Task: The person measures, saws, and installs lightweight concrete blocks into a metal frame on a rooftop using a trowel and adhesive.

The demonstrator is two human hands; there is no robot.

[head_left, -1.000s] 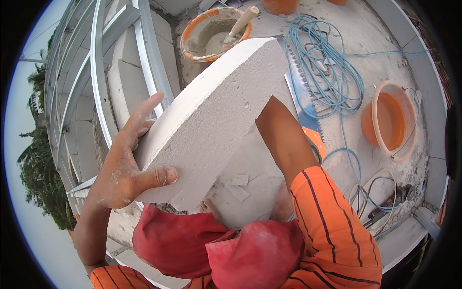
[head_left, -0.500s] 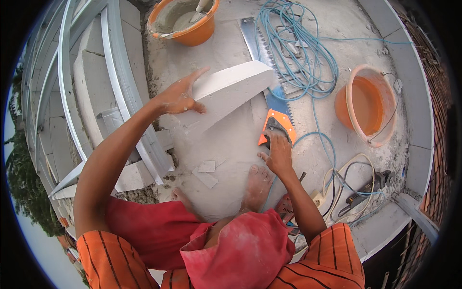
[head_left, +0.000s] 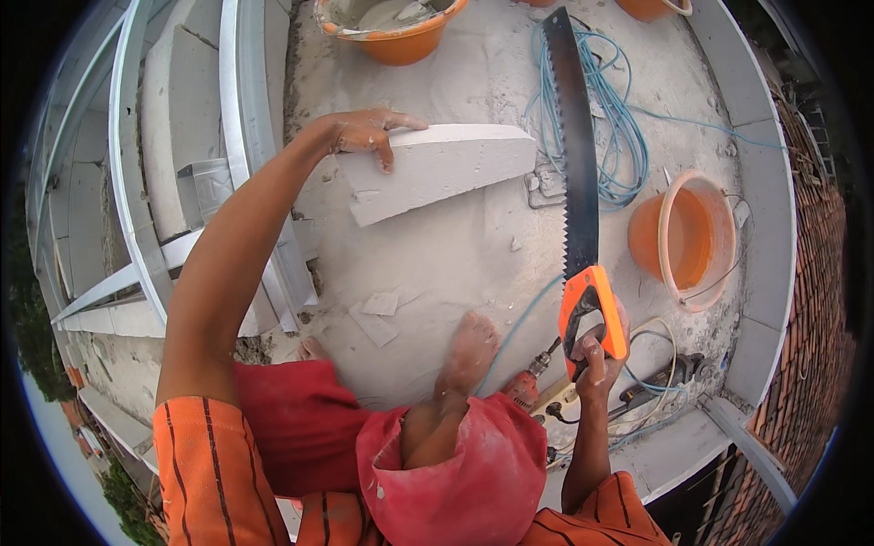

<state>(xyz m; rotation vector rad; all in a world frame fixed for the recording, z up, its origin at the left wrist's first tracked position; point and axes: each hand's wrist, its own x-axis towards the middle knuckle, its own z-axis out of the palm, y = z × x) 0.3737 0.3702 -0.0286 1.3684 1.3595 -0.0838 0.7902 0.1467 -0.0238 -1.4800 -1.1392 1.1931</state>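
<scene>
1. Dusty pale-grey concrete floor (head_left: 437,264) beneath everything.
2. Thick white tapering masonry block (head_left: 446,168): it sits on the floor ahead, narrow end rightward.
3. Long dark-steel saw with an orange-and-black handle (head_left: 581,182): held up beside that narrow end (teeth towards it).
4. Left hand (head_left: 360,134): fingers half-spread, thumb over the near face, gripping the block — steadying seems the step in hand.
5. Right hand (head_left: 598,359): fingers curled round the saw's handle; placing the blade calls for keeping left fingers clear.
</scene>
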